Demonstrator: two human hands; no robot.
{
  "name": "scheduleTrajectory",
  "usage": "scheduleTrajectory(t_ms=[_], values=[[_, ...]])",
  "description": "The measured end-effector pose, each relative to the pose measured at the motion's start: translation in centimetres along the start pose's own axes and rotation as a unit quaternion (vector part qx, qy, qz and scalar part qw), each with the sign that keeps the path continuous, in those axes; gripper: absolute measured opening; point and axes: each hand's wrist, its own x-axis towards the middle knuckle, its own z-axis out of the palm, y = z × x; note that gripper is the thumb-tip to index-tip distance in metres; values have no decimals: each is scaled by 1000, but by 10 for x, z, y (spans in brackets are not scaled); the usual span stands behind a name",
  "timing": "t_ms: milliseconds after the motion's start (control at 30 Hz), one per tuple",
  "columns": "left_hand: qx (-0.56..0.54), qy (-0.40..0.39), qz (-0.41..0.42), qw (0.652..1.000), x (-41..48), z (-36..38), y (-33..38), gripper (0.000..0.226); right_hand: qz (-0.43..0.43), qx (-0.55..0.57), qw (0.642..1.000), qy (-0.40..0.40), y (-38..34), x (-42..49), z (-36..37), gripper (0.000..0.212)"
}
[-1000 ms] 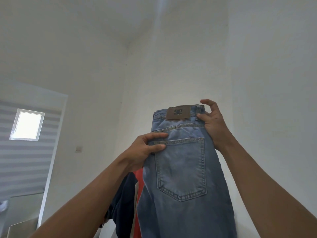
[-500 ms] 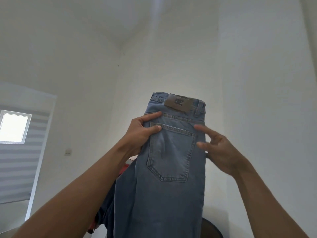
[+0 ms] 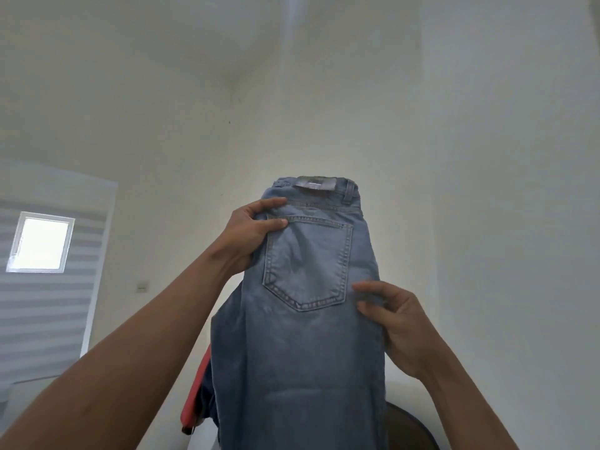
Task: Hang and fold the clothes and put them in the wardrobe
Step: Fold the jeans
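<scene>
A pair of light blue jeans (image 3: 302, 345) hangs upright in front of me, folded lengthwise, back pocket and waistband patch facing me. My left hand (image 3: 250, 235) grips the left edge just below the waistband, thumb on the front. My right hand (image 3: 396, 323) rests on the right edge below the pocket, fingers bent against the denim, with part of the hand behind the fabric. The legs run down out of the frame.
A red garment (image 3: 194, 397) and a dark blue one (image 3: 206, 401) hang behind the jeans at lower left. A dark rounded object (image 3: 412, 427) shows at the bottom right. White walls meet in a corner ahead; a small window (image 3: 40, 241) is at left.
My right hand let go of the waistband and slid down the right edge to below the pocket. The jeans' top tilted away from me. My left hand kept its grip.
</scene>
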Motion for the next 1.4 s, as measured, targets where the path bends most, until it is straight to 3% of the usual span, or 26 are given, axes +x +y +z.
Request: scheduleTrajectory(t_ms=[167,267,367,500,667,833,900,933,1033,1200,1400], values=[[104,50,-9,993,1,-6,-2,21,-26,41,999,13,-6,11,15,36],[229,31,8,973,4,-9,-5,33,-49,36,998,-13,-12,16,22,59],[304,-19,-28,952,2,-11,-7,49,-89,13,996,13,-18,26,27,63],[263,-65,-90,958,-9,-5,-5,68,-114,15,992,49,-30,46,26,58],[164,-128,-197,958,-30,-8,-2,74,-107,-21,991,79,-40,68,19,66],[64,-99,-128,985,-56,-7,-23,47,-98,-13,989,107,-46,78,11,74],[55,-72,-29,996,-61,-6,-41,92,-93,-3,989,118,-47,81,11,75],[101,-51,35,993,-63,-5,-49,106,-91,7,988,121,-47,82,12,75],[221,-35,148,963,-74,5,-69,118,-80,49,987,131,-46,84,14,71],[207,10,199,958,-73,11,-77,95,-30,69,989,124,-43,86,6,65],[137,70,125,980,-64,7,-50,59,92,-23,995,30,-43,74,-29,77]])
